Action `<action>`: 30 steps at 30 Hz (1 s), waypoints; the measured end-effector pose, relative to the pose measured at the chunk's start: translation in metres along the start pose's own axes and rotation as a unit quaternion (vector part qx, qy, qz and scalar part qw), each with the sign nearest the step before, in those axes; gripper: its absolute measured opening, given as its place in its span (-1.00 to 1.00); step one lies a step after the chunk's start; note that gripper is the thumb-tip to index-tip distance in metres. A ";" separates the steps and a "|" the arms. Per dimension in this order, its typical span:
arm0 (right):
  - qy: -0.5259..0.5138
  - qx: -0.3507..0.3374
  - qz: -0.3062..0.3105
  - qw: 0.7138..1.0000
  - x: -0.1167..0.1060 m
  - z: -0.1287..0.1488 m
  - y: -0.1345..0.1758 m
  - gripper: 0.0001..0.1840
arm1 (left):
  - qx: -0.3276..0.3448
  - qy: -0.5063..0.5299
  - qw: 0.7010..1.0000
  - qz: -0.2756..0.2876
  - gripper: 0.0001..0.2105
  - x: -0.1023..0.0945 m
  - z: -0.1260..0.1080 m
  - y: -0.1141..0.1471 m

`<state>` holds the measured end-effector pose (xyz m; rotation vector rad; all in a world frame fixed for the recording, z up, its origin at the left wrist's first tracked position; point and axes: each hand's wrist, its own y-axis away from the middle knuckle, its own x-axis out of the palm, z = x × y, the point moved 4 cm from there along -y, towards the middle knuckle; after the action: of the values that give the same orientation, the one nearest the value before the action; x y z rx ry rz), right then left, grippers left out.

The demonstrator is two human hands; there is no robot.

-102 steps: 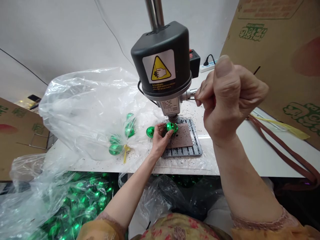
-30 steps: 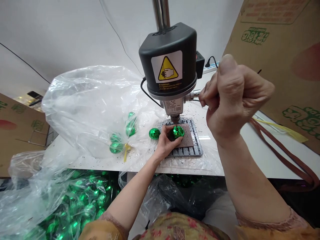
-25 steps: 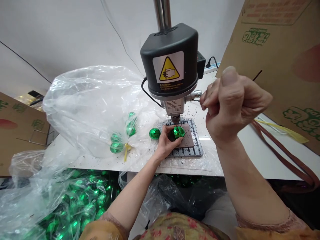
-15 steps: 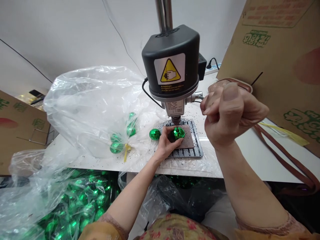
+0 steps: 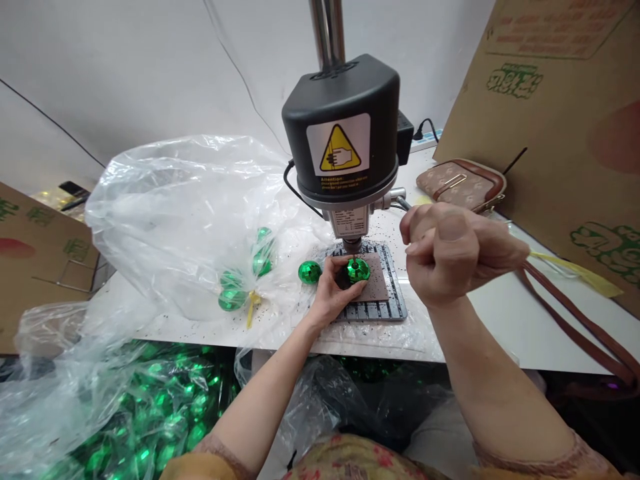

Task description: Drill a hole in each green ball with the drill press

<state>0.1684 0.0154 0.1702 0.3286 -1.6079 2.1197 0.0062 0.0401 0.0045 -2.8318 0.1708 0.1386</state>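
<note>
My left hand (image 5: 332, 288) grips a shiny green faceted ball (image 5: 358, 269) between thumb and fingers, on a brown board (image 5: 376, 285) over the slotted metal base (image 5: 396, 308). Right above the ball is the chuck of a black bench drill press (image 5: 342, 127), its bit at the ball's top. My right hand (image 5: 450, 253) is closed in a fist around the end of the drill press's feed lever, whose metal rod (image 5: 401, 200) shows beside the fingers. A second green ball (image 5: 310, 272) lies just left of my left hand.
A clear plastic bag (image 5: 185, 200) spreads over the table's left side, several green balls around its yellow tie (image 5: 253, 305). Below the edge, more green balls (image 5: 165, 407) fill a plastic bag. At right are a patterned purse (image 5: 457, 181), its brown strap and a cardboard box (image 5: 560, 127). Dark shavings litter the table.
My right hand has come down with the lever, uncovering more of the purse. The chuck sits slightly lower relative to the ball. My left hand keeps its hold on the ball.
</note>
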 end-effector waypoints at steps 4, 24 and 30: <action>-0.006 -0.016 0.011 1.000 -0.001 0.000 0.001 -0.56 | 0.000 0.005 1.000 0.005 -0.54 0.000 0.002 0.000; 0.025 0.094 0.014 0.995 0.025 0.008 -0.041 -0.52 | 0.033 -0.147 0.982 -0.113 -0.58 -0.007 -0.015 0.011; 0.016 0.063 0.020 0.998 0.023 0.006 -0.040 -0.55 | 0.339 -0.273 0.900 -0.025 -0.56 0.012 -0.039 0.102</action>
<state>0.1675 0.0234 0.2164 0.3040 -1.4770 2.2512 0.0075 -0.0698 0.0102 -2.0055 0.0094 0.7016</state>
